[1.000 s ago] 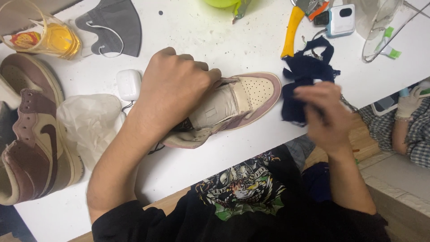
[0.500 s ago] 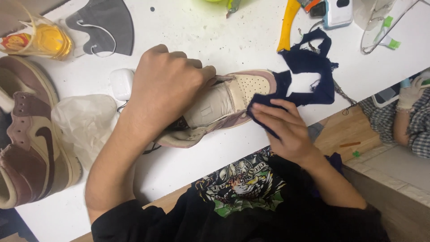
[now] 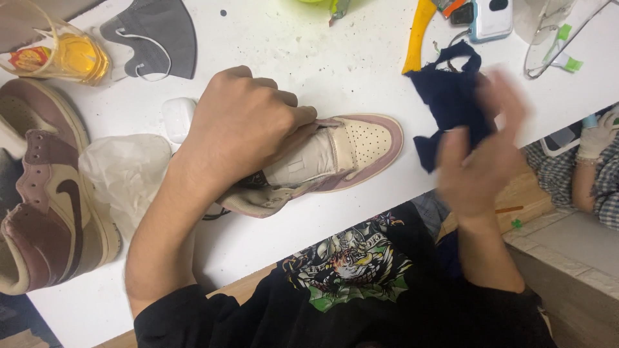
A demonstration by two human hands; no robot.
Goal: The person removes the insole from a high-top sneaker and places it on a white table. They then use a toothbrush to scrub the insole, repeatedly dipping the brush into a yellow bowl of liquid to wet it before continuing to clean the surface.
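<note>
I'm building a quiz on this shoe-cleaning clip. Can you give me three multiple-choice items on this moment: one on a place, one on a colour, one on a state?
1. Where does the grey face mask lie?
A. On the table's far side, beside the glass of yellow drink
B. Under the shoe
C. In the right hand

2. What colour is the cloth at the right hand?
A. White
B. Dark blue
C. Red

3. How is the shoe on the table kept?
A. Lying untouched
B. Hanging from its laces
C. Gripped from above by the left hand

Answers: 1 A, the mask sits next to the glass. 2 B, the cloth is navy. 3 C, the left hand's fingers wrap over its tongue.
</note>
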